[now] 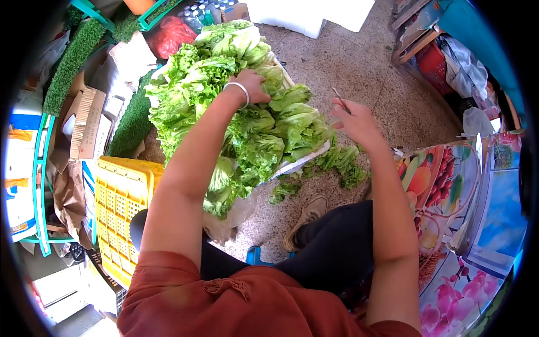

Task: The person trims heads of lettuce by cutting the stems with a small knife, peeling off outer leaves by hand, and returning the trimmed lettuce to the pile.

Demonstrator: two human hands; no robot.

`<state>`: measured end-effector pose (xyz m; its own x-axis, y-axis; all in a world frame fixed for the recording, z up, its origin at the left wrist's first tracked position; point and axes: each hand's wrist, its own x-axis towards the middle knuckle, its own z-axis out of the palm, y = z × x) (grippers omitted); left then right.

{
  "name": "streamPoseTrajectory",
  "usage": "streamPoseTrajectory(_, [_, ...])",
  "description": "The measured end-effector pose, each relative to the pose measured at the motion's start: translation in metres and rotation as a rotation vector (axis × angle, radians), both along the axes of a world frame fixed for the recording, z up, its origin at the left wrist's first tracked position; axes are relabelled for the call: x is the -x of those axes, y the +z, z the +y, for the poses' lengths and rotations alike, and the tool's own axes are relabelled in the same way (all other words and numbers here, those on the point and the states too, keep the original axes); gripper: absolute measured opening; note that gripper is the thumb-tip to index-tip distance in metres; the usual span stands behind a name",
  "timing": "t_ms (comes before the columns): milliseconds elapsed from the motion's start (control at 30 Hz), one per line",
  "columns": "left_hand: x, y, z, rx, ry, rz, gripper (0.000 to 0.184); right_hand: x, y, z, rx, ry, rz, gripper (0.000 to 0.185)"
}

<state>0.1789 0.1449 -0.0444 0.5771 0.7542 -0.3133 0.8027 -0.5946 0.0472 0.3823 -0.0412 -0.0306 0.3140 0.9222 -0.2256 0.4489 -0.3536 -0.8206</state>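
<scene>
Many heads of leafy green lettuce (247, 143) are heaped in a white foam box (303, 160) in front of me. My left hand (251, 88), with a pale bangle at its wrist, reaches over the middle of the heap. Its fingers curl down around a lettuce, and their tips are partly hidden among the leaves. To the right of the box, my right hand (357, 122) is held above the floor, closed on a small thin knife (340, 101) whose blade points up and away. Loose lettuce leaves (342, 163) lie on the floor below that hand.
A yellow plastic crate (120, 210) stands at my left, near a cardboard box (87, 123) and green-framed shelving (42, 185). Behind the lettuce are a red plastic bag (171, 36) and several bottles (202, 16). A fruit-and-flower-printed surface (443, 224) lies on my right.
</scene>
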Motion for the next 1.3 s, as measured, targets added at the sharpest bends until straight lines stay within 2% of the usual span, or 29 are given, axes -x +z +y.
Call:
streamPoseTrajectory(67, [0.012,-0.004,-0.006,-0.062,-0.08,-0.046,0.059,0.007,0.0,0.004,-0.027,0.014,-0.001,0.038])
streamPoseTrajectory(133, [0.016,-0.007,0.0,-0.006,-0.041,-0.044,0.062,0.014,0.002,0.005,-0.026,0.019,0.038,0.037])
streamPoseTrajectory(200, [0.027,-0.013,0.009,-0.055,-0.139,-0.128,0.064,0.021,0.004,0.008,0.024,0.027,0.011,0.036])
streamPoseTrajectory(233, [0.033,-0.001,0.01,0.091,-0.148,-0.171,0.067,0.024,0.006,0.01,0.074,0.031,-0.013,0.035])
streamPoseTrajectory(267, [0.036,0.003,0.01,0.09,-0.148,-0.171,0.067,0.025,-0.004,0.013,0.073,0.031,-0.013,0.035])
streamPoseTrajectory(333, [0.039,0.011,0.007,0.028,-0.171,-0.088,0.069,0.031,-0.019,0.022,-0.108,0.102,-0.181,0.03])
streamPoseTrajectory(367, [0.041,0.012,0.0,-0.049,-0.164,-0.097,0.07,0.035,-0.016,0.025,-0.112,0.101,-0.182,0.03])
streamPoseTrajectory(433, [0.045,0.015,-0.012,-0.119,-0.137,-0.125,0.07,0.049,-0.007,0.034,-0.016,0.082,-0.412,0.027])
streamPoseTrajectory(467, [0.049,0.017,-0.017,-0.185,-0.111,-0.154,0.069,0.054,-0.007,0.041,-0.024,0.084,-0.41,0.027])
streamPoseTrajectory(533, [0.062,0.018,-0.021,-0.231,-0.103,-0.202,0.065,0.063,-0.011,0.057,0.024,-0.066,-0.429,0.025])
streamPoseTrajectory(667, [0.095,0.025,-0.023,-0.299,-0.042,-0.803,0.057,0.078,-0.016,0.091,-0.032,-0.107,-0.458,0.024])
streamPoseTrajectory(733, [0.115,0.038,-0.029,-0.198,0.053,-1.095,0.058,0.085,-0.023,0.107,0.122,-0.136,-0.365,0.029])
streamPoseTrajectory(800, [0.131,0.072,-0.051,0.248,0.327,-1.345,0.058,0.097,-0.029,0.113,0.2,-0.124,-0.41,0.034])
streamPoseTrajectory(867, [0.154,0.069,-0.048,0.374,0.428,-1.545,0.056,0.099,-0.027,0.123,0.257,-0.116,-0.468,0.039])
streamPoseTrajectory(933, [0.17,0.063,-0.05,0.555,0.59,-1.841,0.055,0.104,-0.031,0.127,0.364,-0.054,-0.434,0.053])
streamPoseTrajectory(967, [0.177,0.057,-0.048,0.64,0.596,-1.954,0.052,0.104,-0.028,0.126,0.362,-0.053,-0.415,0.059])
streamPoseTrajectory(1033, [0.187,0.049,-0.042,0.881,0.69,-2.196,0.052,0.108,-0.017,0.12,0.366,-0.138,-0.395,0.06])
streamPoseTrajectory(1067, [0.19,0.048,-0.037,0.966,0.665,-2.274,0.054,0.111,-0.013,0.116,0.385,-0.226,-0.359,0.061])
streamPoseTrajectory(1133, [0.189,0.05,-0.038,0.912,0.904,-2.333,0.057,0.104,-0.027,0.114,0.338,-0.239,-0.427,0.061])
streamPoseTrajectory(1167, [0.187,0.054,-0.044,1.056,0.963,-2.322,0.06,0.098,-0.03,0.116,0.279,-0.27,-0.483,0.062])
streamPoseTrajectory(1200, [0.175,0.079,-0.061,0.97,1.057,-2.217,0.063,0.094,-0.031,0.115,0.274,-0.257,-0.492,0.062])
streamPoseTrajectory(1267, [0.168,0.077,-0.059,1.029,0.97,-2.27,0.06,0.086,-0.033,0.109,0.423,-0.052,-0.602,0.061])
streamPoseTrajectory(1300, [0.167,0.075,-0.055,1.097,0.877,-2.305,0.057,0.081,-0.035,0.109,0.418,-0.048,-0.606,0.061])
